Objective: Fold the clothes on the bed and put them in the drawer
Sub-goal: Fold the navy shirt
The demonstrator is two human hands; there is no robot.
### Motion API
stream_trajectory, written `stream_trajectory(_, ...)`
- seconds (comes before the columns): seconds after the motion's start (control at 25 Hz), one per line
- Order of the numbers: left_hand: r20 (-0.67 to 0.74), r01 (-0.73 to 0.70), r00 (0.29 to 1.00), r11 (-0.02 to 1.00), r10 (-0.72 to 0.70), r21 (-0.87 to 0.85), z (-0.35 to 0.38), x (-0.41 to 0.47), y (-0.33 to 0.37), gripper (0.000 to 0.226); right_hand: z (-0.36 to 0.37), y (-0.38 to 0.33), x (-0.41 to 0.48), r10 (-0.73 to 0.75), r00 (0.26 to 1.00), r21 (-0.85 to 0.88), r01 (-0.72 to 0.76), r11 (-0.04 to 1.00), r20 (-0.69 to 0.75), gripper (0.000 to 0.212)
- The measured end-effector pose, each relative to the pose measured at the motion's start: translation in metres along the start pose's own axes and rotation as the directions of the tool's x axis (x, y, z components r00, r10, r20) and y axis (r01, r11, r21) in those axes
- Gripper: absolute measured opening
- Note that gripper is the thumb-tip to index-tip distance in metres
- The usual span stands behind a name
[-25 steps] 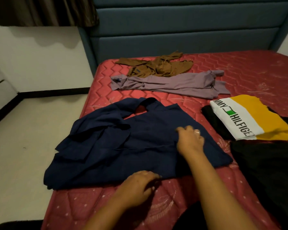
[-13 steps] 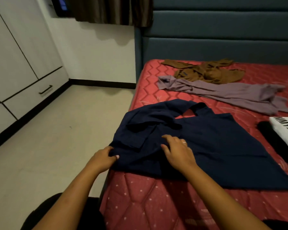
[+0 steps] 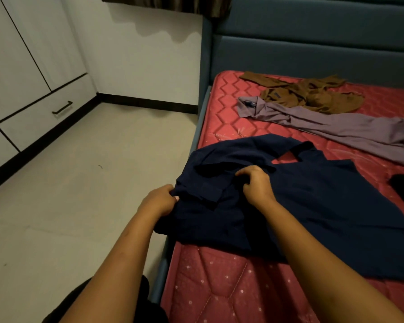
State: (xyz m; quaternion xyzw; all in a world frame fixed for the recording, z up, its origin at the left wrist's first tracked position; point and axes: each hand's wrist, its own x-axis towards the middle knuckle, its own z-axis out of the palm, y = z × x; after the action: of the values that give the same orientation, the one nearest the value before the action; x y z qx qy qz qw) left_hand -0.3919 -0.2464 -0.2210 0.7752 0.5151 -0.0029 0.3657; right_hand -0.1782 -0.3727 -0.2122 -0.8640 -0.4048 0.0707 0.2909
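Both arms are reaching forward. The left hand [image 3: 160, 201] is pinching the navy shirt [image 3: 313, 206] where it is hanging over the mattress's [image 3: 219, 287] left edge, and the right hand [image 3: 257, 185] is gripping a fold just beside it (fingers bunched in cloth). The drawer [image 3: 44, 117] is sitting closed across the floor [image 3: 91, 183].

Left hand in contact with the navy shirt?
Touching. The head view shows the left hand gripping the navy shirt at its near-left edge, fingers curled into the cloth.
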Motion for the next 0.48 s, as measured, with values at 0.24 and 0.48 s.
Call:
stream_trajectory(0.24,0.002,0.170,0.985,0.985,-0.170,-0.021,-0.033,-0.018,-0.031,0.018,0.033,-0.008,0.018,-0.313,0.946,-0.042,0.317,0.947,0.084,0.063)
stream_trajectory(0.48,-0.216,-0.042,0.963,0.886,0.158,0.461,0.002,-0.044,0.001,0.039,0.050,-0.005,-0.014,-0.356,0.913,-0.468,0.231,0.853,-0.198,0.058)
